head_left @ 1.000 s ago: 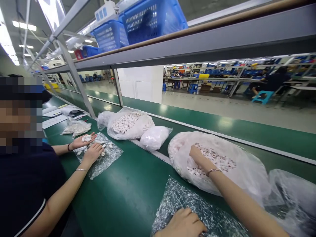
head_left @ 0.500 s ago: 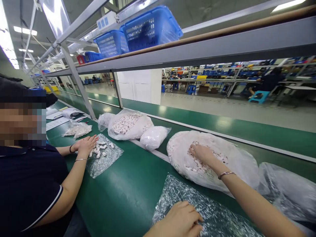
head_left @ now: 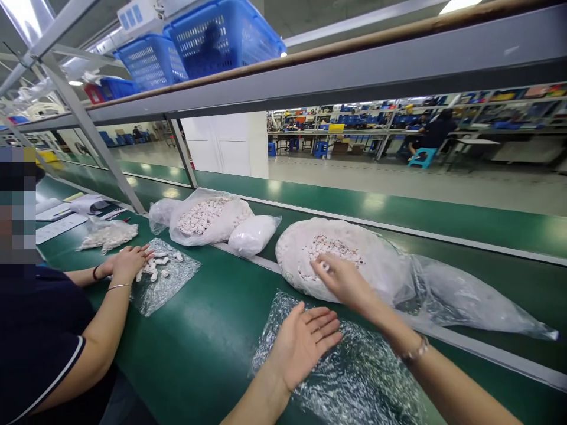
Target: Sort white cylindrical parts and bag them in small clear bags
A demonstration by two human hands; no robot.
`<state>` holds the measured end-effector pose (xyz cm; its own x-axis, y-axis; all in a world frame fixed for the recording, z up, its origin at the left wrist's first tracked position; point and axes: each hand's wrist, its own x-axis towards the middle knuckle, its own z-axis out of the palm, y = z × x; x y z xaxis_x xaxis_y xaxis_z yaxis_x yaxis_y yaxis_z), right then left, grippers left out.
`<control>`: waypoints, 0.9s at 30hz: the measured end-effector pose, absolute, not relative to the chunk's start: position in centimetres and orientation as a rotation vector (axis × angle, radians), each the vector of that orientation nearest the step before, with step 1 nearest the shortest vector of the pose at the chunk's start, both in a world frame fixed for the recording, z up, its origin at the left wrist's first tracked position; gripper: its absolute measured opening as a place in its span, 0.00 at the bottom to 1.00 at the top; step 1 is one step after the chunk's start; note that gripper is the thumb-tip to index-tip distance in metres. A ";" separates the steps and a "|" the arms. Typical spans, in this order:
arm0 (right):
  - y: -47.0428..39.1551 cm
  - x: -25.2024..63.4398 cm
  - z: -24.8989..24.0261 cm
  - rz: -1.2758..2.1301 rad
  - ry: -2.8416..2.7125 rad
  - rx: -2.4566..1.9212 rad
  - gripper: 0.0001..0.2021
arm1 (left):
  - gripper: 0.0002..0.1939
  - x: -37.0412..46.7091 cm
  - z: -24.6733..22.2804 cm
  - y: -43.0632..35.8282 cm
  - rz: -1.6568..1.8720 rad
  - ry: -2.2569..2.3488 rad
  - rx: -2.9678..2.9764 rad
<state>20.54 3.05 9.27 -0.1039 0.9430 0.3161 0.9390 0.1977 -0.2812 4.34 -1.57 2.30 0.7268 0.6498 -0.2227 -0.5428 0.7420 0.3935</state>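
Note:
My right hand (head_left: 339, 280) is closed on a small white part (head_left: 325, 267), a short tube-like piece, at the near edge of a large clear plastic bag (head_left: 390, 268). Through the bag's opening a heap of similar small white parts (head_left: 334, 247) shows. My left hand (head_left: 305, 339) lies palm up with its fingers stretched out and nothing on it. It is above a crinkled clear plastic sheet (head_left: 358, 378) on the green bench (head_left: 212, 342), below and to the left of my right hand.
On the left, a co-worker's hands (head_left: 130, 262) rest by white parts (head_left: 155, 268) on another plastic sheet (head_left: 177, 277). A second bag of parts (head_left: 208, 215) and a small tied bag (head_left: 254, 235) lie farther back. Blue baskets (head_left: 221, 38) stand on the overhead shelf (head_left: 310, 77).
My right hand has come out of the heap toward me with a white part. My left hand has turned from palm down to palm up and lifted. The view has shifted right.

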 end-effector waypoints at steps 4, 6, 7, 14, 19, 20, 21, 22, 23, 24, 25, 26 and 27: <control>-2.7 16.2 5.8 -0.025 -2.237 -1.505 0.14 | 0.22 5.4 1.6 -2.8 0.706 0.316 0.159; -4.1 15.2 3.9 -0.096 -2.250 -1.487 0.12 | 0.21 5.6 1.5 -3.5 0.713 0.330 0.129; -4.5 14.9 3.2 -0.102 -2.239 -1.486 0.10 | 0.20 5.7 1.6 -3.8 0.716 0.339 0.104; -4.8 14.9 2.2 0.136 -2.124 -1.384 0.04 | 0.11 6.2 1.3 -3.8 0.799 0.304 -0.106; -5.3 16.2 3.8 0.419 -1.874 -1.276 0.06 | 0.07 6.0 0.4 -3.1 0.799 0.398 -0.254; -5.4 16.7 4.2 0.453 -1.818 -1.276 0.07 | 0.08 5.9 0.3 -3.0 0.805 0.420 -0.268; -5.5 17.4 4.6 0.483 -1.774 -1.291 0.07 | 0.09 5.8 0.3 -3.0 0.820 0.428 -0.273; -5.6 18.0 5.1 0.514 -1.747 -1.317 0.07 | 0.11 5.6 0.3 -2.9 0.838 0.422 -0.270; -5.7 18.7 5.4 0.542 -1.740 -1.345 0.07 | 0.13 5.5 0.3 -2.8 0.858 0.408 -0.262; -5.8 19.3 5.7 0.563 -1.752 -1.372 0.07 | 0.13 5.4 0.3 -2.8 0.873 0.396 -0.252; -5.9 19.8 5.9 0.571 -1.781 -1.397 0.06 | 0.14 5.2 0.4 -2.8 0.879 0.389 -0.243; -6.0 20.1 6.0 0.562 -1.825 -1.414 0.06 | 0.15 5.1 0.4 -2.8 0.877 0.386 -0.236; -6.1 20.3 5.9 0.537 -1.879 -1.422 0.06 | 0.16 5.0 0.5 -2.8 0.872 0.383 -0.231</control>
